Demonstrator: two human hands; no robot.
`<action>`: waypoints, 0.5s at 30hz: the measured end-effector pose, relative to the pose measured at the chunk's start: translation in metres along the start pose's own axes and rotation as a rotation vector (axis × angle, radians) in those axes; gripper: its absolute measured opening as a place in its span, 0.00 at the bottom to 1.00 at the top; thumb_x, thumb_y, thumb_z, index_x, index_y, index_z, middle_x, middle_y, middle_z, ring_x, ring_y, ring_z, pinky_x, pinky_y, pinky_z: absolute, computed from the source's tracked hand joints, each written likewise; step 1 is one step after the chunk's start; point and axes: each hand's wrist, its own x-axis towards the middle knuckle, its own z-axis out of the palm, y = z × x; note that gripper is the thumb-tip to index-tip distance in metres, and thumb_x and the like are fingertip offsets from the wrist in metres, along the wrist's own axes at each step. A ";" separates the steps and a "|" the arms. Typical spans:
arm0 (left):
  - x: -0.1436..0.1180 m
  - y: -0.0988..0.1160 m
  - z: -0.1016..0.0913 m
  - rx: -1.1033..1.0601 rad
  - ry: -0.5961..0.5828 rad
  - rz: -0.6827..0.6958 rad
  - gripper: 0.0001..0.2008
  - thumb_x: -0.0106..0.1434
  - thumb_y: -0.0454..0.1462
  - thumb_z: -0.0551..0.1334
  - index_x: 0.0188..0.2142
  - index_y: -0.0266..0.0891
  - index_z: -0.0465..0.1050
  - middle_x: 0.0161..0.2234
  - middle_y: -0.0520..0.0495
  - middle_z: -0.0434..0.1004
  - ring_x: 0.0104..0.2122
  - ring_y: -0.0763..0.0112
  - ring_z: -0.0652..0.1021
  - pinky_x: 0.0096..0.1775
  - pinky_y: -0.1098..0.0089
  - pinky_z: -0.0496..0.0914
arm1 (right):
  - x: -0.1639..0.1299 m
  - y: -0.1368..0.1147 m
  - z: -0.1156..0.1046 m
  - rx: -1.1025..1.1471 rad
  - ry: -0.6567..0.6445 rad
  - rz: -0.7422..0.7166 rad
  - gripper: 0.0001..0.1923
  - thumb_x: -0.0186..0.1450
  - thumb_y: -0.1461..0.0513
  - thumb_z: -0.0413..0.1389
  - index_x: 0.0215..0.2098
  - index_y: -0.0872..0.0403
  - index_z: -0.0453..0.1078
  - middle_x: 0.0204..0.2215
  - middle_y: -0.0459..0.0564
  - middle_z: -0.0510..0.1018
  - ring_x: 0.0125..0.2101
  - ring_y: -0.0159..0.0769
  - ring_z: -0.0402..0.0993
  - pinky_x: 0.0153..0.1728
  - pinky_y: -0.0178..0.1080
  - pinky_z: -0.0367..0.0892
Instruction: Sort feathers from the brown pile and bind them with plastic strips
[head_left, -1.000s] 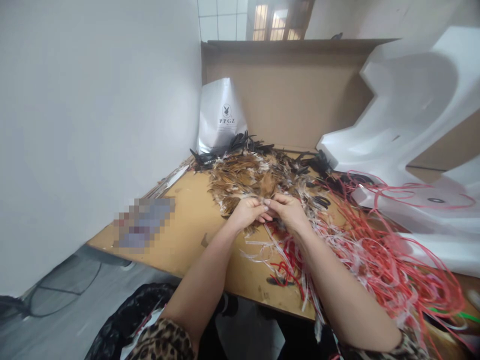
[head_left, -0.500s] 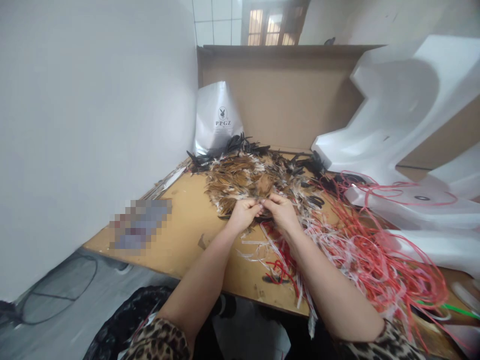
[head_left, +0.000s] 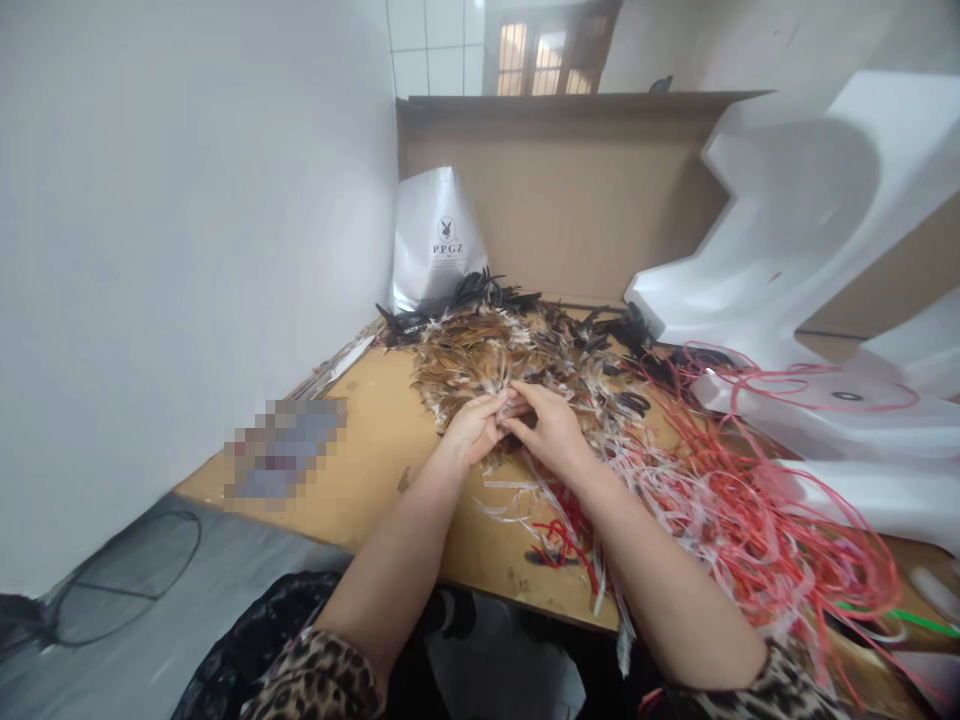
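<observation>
Over the near edge of a pile of brown and white feathers [head_left: 469, 345], my two hands meet with their fingertips together. My left hand [head_left: 472, 425] is closed in a pinch on a small bunch of feathers [head_left: 495, 375], whose pale base shows at the fingertips. Against it, my right hand [head_left: 551, 428] has its thumb and fingers bent around the same pale base. Fine detail between the fingertips is blurred and partly hidden. Black feathers [head_left: 487, 290] lie along the back of the pile.
To the right spreads a tangle of red and white plastic strips [head_left: 735, 510]. White foam pieces [head_left: 795, 230] rise behind it. A silver bag [head_left: 435, 240] stands by a cardboard panel [head_left: 585, 200]. Black-handled scissors [head_left: 634, 402] lie beside the feathers. A black plastic bag [head_left: 255, 640] sits below the table [head_left: 375, 460].
Both hands have shifted slightly left and their fingers have regripped. The right hand's fingers now reach over the left fingertips. A brown feather tuft above the hands no longer stands out there.
</observation>
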 end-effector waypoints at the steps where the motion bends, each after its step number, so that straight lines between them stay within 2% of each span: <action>1: -0.001 -0.001 0.001 -0.015 -0.015 -0.012 0.08 0.53 0.34 0.59 0.34 0.33 0.70 0.34 0.42 0.74 0.34 0.72 0.74 0.34 0.73 0.67 | -0.001 0.000 0.000 -0.071 0.006 -0.011 0.24 0.54 0.60 0.55 0.49 0.55 0.61 0.42 0.54 0.71 0.43 0.42 0.64 0.44 0.44 0.58; 6: -0.005 -0.005 0.007 -0.047 -0.029 -0.082 0.07 0.54 0.35 0.59 0.33 0.35 0.71 0.31 0.45 0.75 0.29 0.74 0.74 0.36 0.70 0.68 | -0.004 0.001 0.003 -0.255 0.062 -0.028 0.20 0.57 0.60 0.51 0.48 0.55 0.61 0.38 0.54 0.73 0.38 0.42 0.67 0.41 0.42 0.58; 9: -0.008 -0.004 0.008 -0.044 -0.046 -0.100 0.08 0.54 0.36 0.59 0.34 0.35 0.71 0.30 0.45 0.75 0.30 0.74 0.74 0.38 0.69 0.67 | -0.005 0.002 0.002 -0.284 0.081 -0.032 0.18 0.58 0.58 0.50 0.46 0.55 0.62 0.36 0.53 0.74 0.37 0.41 0.67 0.39 0.41 0.57; 15: -0.009 0.002 0.006 -0.007 -0.059 -0.119 0.07 0.54 0.35 0.59 0.33 0.33 0.70 0.34 0.42 0.74 0.32 0.73 0.74 0.41 0.66 0.66 | -0.003 0.006 -0.005 -0.299 0.077 -0.050 0.21 0.57 0.53 0.50 0.46 0.54 0.63 0.37 0.54 0.74 0.38 0.43 0.66 0.40 0.43 0.55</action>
